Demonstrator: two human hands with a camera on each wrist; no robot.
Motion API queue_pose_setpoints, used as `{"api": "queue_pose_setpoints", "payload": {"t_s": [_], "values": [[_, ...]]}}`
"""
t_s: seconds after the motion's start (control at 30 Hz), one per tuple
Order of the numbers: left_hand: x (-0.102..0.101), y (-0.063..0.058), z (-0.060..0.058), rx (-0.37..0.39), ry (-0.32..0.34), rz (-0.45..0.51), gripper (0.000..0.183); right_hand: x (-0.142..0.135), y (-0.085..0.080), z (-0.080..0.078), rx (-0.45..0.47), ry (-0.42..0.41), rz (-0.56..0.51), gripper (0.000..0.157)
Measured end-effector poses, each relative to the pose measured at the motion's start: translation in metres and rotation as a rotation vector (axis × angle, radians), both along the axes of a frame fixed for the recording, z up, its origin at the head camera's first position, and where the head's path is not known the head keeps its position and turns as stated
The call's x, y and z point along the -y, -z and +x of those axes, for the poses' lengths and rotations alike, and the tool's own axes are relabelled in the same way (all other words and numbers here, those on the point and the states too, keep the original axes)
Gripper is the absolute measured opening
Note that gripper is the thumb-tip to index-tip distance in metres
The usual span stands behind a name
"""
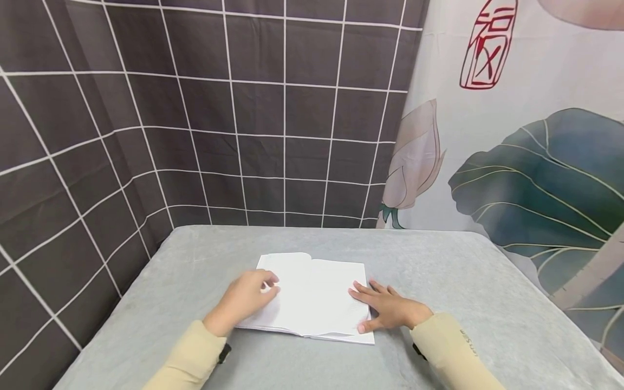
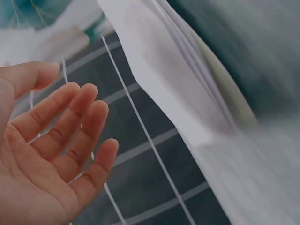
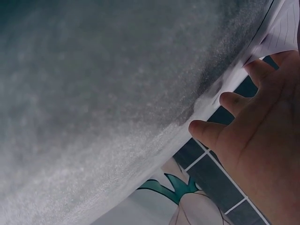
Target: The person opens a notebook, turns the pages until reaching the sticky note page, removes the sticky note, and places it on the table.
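Observation:
An open notebook (image 1: 317, 298) with white pages lies flat in the head view, its fold running down the middle. Over the outer part of its left page is my left hand (image 1: 244, 297), fingers loosely bent with nothing held. The left wrist view has that hand (image 2: 51, 154) palm in sight, beside the notebook's layered page edges (image 2: 187, 61). My right hand (image 1: 390, 310) rests with spread fingers on the right page's outer edge. Seen from the right wrist, its fingers reach to a lined page (image 3: 281, 35), partly hidden at the frame's edge.
A table with a grey cloth (image 1: 205, 254) bears the notebook. Behind it hangs a dark curtain (image 1: 258, 108) with a white grid. To the right is a pale curtain (image 1: 439, 65) printed with a flower bud and a large leaf.

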State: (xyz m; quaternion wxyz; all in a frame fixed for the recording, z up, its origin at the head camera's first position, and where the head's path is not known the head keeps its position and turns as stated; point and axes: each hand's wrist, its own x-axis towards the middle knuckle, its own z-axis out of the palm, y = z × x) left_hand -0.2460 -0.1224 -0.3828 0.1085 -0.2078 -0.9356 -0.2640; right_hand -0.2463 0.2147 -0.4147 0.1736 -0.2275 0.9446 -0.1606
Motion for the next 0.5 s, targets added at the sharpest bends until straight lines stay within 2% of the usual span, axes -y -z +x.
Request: {"api": "queue_pose_setpoints", "payload": {"t_s": [0.1,0.33,0.5], "values": [[-0.018,0.000,0.006,-0.097,0.077,-0.071,0.013,0.000,0.001,0.000,-0.002,-0.002,-0.003,0.090],[-0.048,0.007,0.015,-0.395,0.236,-0.273,0.017,0.001,0.001,0.001,-0.010,0.001,0.007,0.090],[-0.069,0.011,0.021,-0.479,0.314,-0.398,0.022,0.000,0.000,0.002,-0.012,0.014,0.027,0.090]]}}
